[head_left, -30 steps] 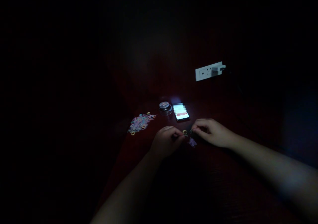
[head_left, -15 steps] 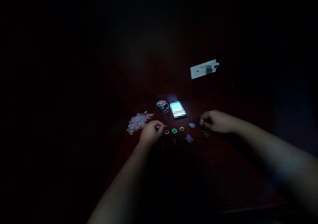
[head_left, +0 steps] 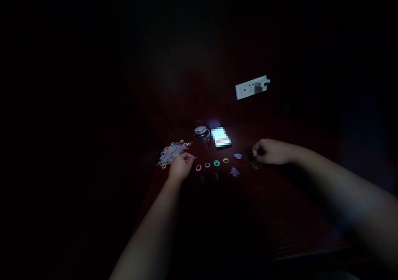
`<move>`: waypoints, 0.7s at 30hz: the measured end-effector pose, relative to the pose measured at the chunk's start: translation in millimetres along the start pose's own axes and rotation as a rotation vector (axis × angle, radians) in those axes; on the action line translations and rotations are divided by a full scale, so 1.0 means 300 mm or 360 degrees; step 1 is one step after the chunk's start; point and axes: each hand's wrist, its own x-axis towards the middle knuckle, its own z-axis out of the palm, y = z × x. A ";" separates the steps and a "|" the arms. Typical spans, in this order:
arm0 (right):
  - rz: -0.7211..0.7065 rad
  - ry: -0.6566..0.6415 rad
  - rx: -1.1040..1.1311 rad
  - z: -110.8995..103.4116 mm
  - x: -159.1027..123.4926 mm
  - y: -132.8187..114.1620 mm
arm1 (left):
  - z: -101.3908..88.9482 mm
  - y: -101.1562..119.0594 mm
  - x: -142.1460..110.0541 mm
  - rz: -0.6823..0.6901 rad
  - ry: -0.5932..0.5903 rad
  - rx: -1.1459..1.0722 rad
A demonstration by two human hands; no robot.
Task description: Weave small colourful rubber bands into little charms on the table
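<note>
My left hand [head_left: 180,167] is closed in a pinch at the right edge of a heap of small, multicoloured rubber bands [head_left: 171,152]. A thin, pale rubber band pokes out past its fingertips. To its right lies a row of rings: a pink ring [head_left: 198,168], a blue ring [head_left: 207,165], a green ring [head_left: 217,163] and a yellow ring [head_left: 225,161]. A purple bundle [head_left: 238,156] continues the row. My right hand [head_left: 270,151] is pinched shut above a small dark cluster of bands [head_left: 256,166]; what its fingers hold is hidden.
A round, lidded jar [head_left: 202,134] stands behind the row, beside a lit phone [head_left: 221,137]. A loose purple pile of bands [head_left: 234,172] and fainter piles lie nearer me. On the wall is a white socket [head_left: 251,88] with a plug. The surroundings are very dark.
My left hand has drawn back left toward the heap, uncovering the pink ring. My right hand stays pinched near the dark cluster. The whole view has shifted slightly.
</note>
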 end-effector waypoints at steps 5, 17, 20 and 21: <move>0.0038 -0.0010 0.0000 -0.005 0.002 -0.010 | 0.001 -0.004 0.001 -0.0005 0.0002 0.0035; 0.0208 0.0554 0.0028 0.017 0.030 -0.014 | 0.005 -0.012 0.006 -0.0082 0.0058 0.0138; 0.0218 0.0619 0.0087 0.031 0.034 -0.018 | 0.003 -0.005 0.004 -0.0061 0.0075 0.0111; 0.0205 0.0638 0.0099 0.039 0.036 -0.021 | 0.004 -0.003 0.005 -0.0060 0.0083 0.0115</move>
